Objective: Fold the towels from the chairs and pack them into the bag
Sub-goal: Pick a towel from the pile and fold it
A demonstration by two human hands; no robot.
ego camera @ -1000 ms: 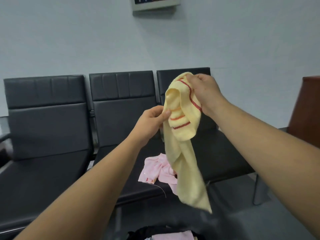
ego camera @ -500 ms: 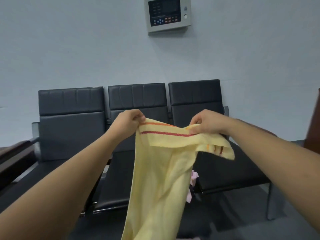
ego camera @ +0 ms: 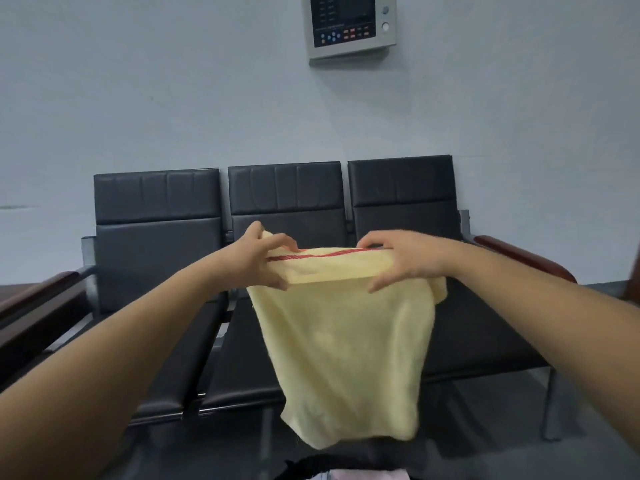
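Both hands pinch yellow towel's top edge.
Left hand (ego camera: 258, 259) and right hand (ego camera: 403, 259) hold the yellow towel (ego camera: 346, 348) spread; next I'd bring the corners together.

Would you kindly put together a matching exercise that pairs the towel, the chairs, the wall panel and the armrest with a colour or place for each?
Things:
1. towel
2. chairs
3. wall panel
4. armrest

Descriptions:
A. black, three in a row
B. reddish brown, at the right end of the row
C. yellow with a red stripe, hanging in front of the seats
D. grey frame, high up above the seats

Pairs: 1-C, 2-A, 3-D, 4-B
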